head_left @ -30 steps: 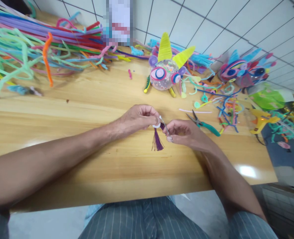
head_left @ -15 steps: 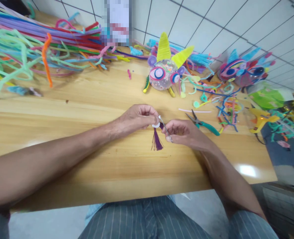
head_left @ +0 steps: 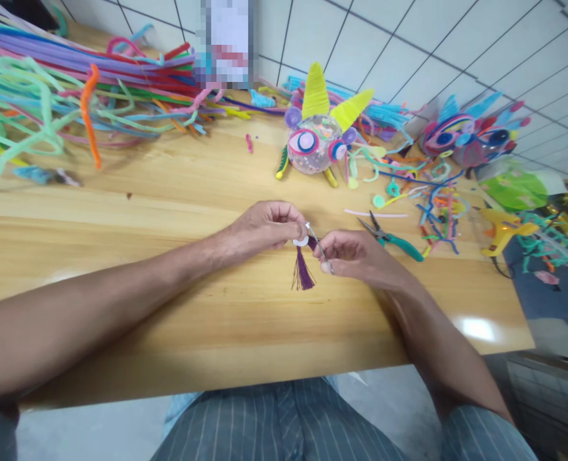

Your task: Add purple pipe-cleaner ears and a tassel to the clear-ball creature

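Note:
My left hand (head_left: 276, 223) is closed, with thumb and fingers pinching a small white round piece (head_left: 301, 241). A dark purple tassel (head_left: 303, 272) hangs down just below that piece, its threads fanned out above the table. In the closed fingers of my right hand (head_left: 348, 254) is a slim silver metal tool (head_left: 316, 240), its far end up against the fingertips of my left hand. Too little of it shows to tell its exact kind. Part of the purple strand shows between the two hands.
A clear ball figure (head_left: 312, 150) with yellow pipe-cleaner ears stands behind my hands. Pliers with green handles (head_left: 396, 243) lie to the right, near a yellow glue gun (head_left: 507, 229). Bundled pipe cleaners (head_left: 120, 70) cover the back left; more figures (head_left: 470, 137) stand back right.

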`<state>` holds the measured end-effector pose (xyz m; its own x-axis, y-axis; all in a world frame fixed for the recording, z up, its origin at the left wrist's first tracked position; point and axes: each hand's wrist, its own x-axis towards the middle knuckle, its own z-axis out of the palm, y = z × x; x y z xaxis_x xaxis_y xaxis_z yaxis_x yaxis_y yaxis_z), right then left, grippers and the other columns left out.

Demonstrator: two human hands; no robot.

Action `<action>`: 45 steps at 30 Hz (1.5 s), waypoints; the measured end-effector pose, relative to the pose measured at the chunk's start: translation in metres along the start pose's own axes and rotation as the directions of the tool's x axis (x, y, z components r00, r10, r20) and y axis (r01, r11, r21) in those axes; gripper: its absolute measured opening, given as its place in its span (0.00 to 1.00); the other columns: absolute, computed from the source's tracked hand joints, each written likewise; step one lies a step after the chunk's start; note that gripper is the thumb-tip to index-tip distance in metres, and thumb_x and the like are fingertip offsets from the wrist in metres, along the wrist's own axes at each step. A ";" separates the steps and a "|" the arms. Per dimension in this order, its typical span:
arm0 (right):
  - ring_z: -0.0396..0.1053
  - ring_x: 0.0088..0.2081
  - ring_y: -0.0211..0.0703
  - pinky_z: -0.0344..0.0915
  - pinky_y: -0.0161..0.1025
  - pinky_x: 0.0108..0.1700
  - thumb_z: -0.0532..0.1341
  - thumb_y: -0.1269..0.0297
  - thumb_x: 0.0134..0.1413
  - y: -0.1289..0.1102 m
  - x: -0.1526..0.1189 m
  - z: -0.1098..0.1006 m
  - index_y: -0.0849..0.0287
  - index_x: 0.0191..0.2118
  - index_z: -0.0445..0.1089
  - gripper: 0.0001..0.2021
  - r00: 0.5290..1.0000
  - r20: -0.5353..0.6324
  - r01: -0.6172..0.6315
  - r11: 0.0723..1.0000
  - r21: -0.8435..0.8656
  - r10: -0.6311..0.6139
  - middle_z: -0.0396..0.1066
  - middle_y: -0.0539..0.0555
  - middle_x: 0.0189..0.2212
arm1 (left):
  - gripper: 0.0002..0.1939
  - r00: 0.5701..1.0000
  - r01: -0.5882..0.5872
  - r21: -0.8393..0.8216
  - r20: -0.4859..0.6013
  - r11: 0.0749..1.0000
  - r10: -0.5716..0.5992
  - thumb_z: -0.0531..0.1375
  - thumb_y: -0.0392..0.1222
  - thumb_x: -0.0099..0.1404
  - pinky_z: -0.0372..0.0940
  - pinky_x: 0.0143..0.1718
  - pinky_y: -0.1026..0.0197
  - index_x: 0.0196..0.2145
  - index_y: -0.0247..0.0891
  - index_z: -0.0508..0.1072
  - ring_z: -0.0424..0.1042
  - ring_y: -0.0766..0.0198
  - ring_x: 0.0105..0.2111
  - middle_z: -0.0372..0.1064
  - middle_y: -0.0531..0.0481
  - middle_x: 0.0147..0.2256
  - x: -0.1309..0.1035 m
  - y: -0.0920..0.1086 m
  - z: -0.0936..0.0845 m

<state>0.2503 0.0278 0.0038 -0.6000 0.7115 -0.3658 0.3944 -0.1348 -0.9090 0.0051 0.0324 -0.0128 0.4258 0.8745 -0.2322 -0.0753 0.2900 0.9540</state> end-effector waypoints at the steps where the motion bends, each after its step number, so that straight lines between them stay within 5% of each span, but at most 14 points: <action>1: 0.65 0.30 0.36 0.60 0.34 0.33 0.75 0.54 0.53 0.001 0.000 0.000 0.59 0.39 0.77 0.15 1.000 -0.005 0.005 1.000 -0.002 -0.005 0.71 0.48 0.28 | 0.06 1.000 -0.009 -0.006 0.002 1.000 0.009 0.68 0.40 0.53 0.55 0.25 0.67 0.28 0.36 0.76 0.61 0.73 0.22 0.73 0.54 0.24 0.000 -0.001 0.000; 14: 0.65 0.29 0.36 0.61 0.36 0.33 0.75 0.53 0.55 0.009 0.002 0.009 0.58 0.40 0.77 0.15 0.991 -0.112 0.073 0.997 -0.003 -0.073 0.72 0.50 0.29 | 0.11 0.995 -0.034 -0.129 -0.098 0.991 0.022 0.72 0.41 0.53 0.54 0.22 0.68 0.31 0.35 0.77 0.60 0.74 0.20 0.73 0.54 0.25 -0.001 -0.007 0.005; 28: 0.65 0.30 0.37 0.63 0.36 0.34 0.74 0.57 0.55 0.009 0.004 0.017 0.58 0.39 0.77 0.12 0.976 -0.186 0.110 0.994 -0.021 -0.112 0.72 0.49 0.29 | 0.10 0.998 -0.040 -0.274 -0.063 0.961 0.023 0.72 0.40 0.54 0.54 0.22 0.67 0.33 0.36 0.78 0.61 0.74 0.19 0.74 0.55 0.25 -0.002 -0.015 0.009; 45: 0.66 0.29 0.37 0.63 0.38 0.34 0.76 0.50 0.54 0.015 0.005 0.017 0.57 0.41 0.78 0.17 0.982 -0.162 0.107 0.994 0.036 -0.099 0.73 0.50 0.30 | 0.09 0.996 -0.023 -0.336 -0.086 0.941 -0.007 0.72 0.38 0.53 0.52 0.22 0.67 0.31 0.35 0.77 0.61 0.74 0.19 0.74 0.53 0.25 -0.005 -0.007 0.013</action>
<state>0.2420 0.0175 -0.0153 -0.5153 0.8238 -0.2364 0.3027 -0.0832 -0.9495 0.0147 0.0209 -0.0156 0.3468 0.9029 -0.2540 -0.3840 0.3837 0.8398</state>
